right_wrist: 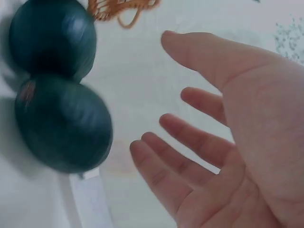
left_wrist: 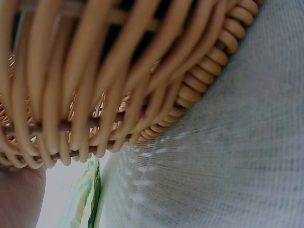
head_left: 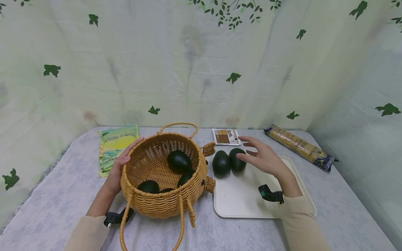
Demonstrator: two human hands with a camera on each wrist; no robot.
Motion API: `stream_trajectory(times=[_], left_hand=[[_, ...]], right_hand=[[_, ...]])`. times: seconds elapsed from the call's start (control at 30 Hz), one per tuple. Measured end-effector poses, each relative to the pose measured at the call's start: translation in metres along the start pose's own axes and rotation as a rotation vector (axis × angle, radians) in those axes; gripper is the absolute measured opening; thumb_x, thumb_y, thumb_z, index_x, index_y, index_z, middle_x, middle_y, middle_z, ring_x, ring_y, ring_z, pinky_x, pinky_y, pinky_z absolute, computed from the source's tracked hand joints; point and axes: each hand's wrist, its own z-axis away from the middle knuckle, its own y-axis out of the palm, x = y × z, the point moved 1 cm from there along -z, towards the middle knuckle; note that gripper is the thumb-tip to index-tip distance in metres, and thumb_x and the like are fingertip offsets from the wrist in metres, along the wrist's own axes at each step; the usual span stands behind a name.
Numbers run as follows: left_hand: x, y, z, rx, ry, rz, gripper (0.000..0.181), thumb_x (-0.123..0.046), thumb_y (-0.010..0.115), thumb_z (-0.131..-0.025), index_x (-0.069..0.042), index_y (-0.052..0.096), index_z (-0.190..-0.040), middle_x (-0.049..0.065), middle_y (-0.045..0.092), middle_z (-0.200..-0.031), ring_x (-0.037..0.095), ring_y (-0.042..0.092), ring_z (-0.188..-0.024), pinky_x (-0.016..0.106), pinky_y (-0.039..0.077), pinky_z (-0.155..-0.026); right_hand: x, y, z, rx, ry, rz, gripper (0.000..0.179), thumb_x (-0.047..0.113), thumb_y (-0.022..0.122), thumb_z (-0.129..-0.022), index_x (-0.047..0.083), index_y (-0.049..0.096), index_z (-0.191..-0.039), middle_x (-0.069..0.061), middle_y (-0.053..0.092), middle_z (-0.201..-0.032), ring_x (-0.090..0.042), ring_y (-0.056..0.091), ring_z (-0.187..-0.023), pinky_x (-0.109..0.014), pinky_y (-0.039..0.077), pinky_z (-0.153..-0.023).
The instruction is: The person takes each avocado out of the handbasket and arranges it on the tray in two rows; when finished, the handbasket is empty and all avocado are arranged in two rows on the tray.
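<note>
Left hand (head_left: pixel 117 169): laid uncurled against basket (head_left: pixel 157 208).
Right hand (head_left: pixel 261 157): spread near avocados (head_left: pixel 221 164).
Tray (head_left: pixel 238 198): long packet (head_left: pixel 299 146) at two o'clock, edge (head_left: pixel 245 217) exposed at six.

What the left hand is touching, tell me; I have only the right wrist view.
Observer: The left hand rests against the left side of the wicker basket, as the head view shows.
Operator: Look inside it and report.
Observer: Parts of four dark green avocados show in there.
Operator: Now check the far right.
Observer: A long gold packet with dark blue ends lies beyond the far right corner of the white tray.
</note>
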Motion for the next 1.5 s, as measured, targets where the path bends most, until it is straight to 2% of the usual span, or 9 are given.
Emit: stream_trajectory(times=[0.27,0.5,0.77,0.93,1.13,1.27,1.5], left_hand=[[-0.001,0.0,0.0,-0.004,-0.003,-0.004,0.063,-0.03,0.022,-0.105,-0.017,0.022,-0.166,-0.007,0.036,-0.159,0.015,0.036,-0.144,0.025,0.041,-0.106],[-0.001,0.0,0.002,-0.006,-0.008,-0.006,0.063,-0.031,0.022,-0.104,-0.016,0.022,-0.166,-0.007,0.035,-0.159,0.015,0.036,-0.144,0.026,0.041,-0.106],[0.0,-0.001,0.002,0.004,0.02,0.018,0.063,-0.028,0.02,-0.104,-0.016,0.022,-0.166,-0.003,0.035,-0.159,0.016,0.037,-0.144,0.024,0.04,-0.107],[0.001,0.0,0.002,0.005,0.024,0.017,0.063,-0.028,0.02,-0.104,-0.016,0.022,-0.166,-0.004,0.035,-0.159,0.017,0.037,-0.144,0.024,0.04,-0.107],[0.0,0.001,0.001,0.001,0.026,0.022,0.063,-0.028,0.02,-0.104,-0.015,0.022,-0.166,-0.004,0.036,-0.158,0.017,0.037,-0.143,0.024,0.04,-0.107],[0.0,0.001,0.001,0.003,0.023,0.021,0.064,-0.028,0.019,-0.104,-0.013,0.02,-0.166,-0.004,0.035,-0.158,0.017,0.037,-0.143,0.024,0.04,-0.107],[0.0,0.001,0.0,0.007,0.025,0.02,0.064,-0.029,0.019,-0.104,-0.008,0.017,-0.165,-0.005,0.035,-0.158,0.015,0.037,-0.143,0.023,0.04,-0.107]], right_hand=[[0.027,0.005,0.001,-0.023,-0.083,-0.064,0.066,0.024,0.076,-0.095,0.014,0.048,-0.153,-0.008,0.048,-0.156,-0.033,0.051,-0.139,-0.044,0.05,-0.106],[0.05,0.01,-0.008,-0.008,-0.162,-0.069,0.059,0.025,0.073,-0.097,0.017,0.051,-0.152,-0.006,0.052,-0.152,-0.027,0.054,-0.136,-0.041,0.051,-0.104],[0.08,0.013,-0.024,0.042,-0.269,-0.023,0.055,0.027,0.07,-0.099,0.019,0.052,-0.15,-0.003,0.057,-0.144,-0.021,0.06,-0.126,-0.044,0.053,-0.102],[0.097,0.02,-0.031,0.078,-0.334,-0.017,0.055,0.026,0.07,-0.099,0.016,0.052,-0.15,-0.003,0.055,-0.148,-0.023,0.058,-0.132,-0.04,0.053,-0.103],[0.114,0.032,-0.038,0.127,-0.378,-0.024,0.055,0.023,0.071,-0.099,0.015,0.052,-0.15,-0.002,0.053,-0.15,-0.02,0.056,-0.134,-0.035,0.053,-0.101],[0.123,0.04,-0.043,0.157,-0.412,-0.03,0.054,0.023,0.07,-0.099,0.016,0.053,-0.15,-0.002,0.053,-0.15,-0.024,0.057,-0.134,-0.036,0.054,-0.1],[0.13,0.056,-0.053,0.227,-0.426,-0.094,0.053,0.025,0.068,-0.1,0.014,0.052,-0.15,-0.007,0.053,-0.15,-0.027,0.057,-0.133,-0.034,0.053,-0.1]])
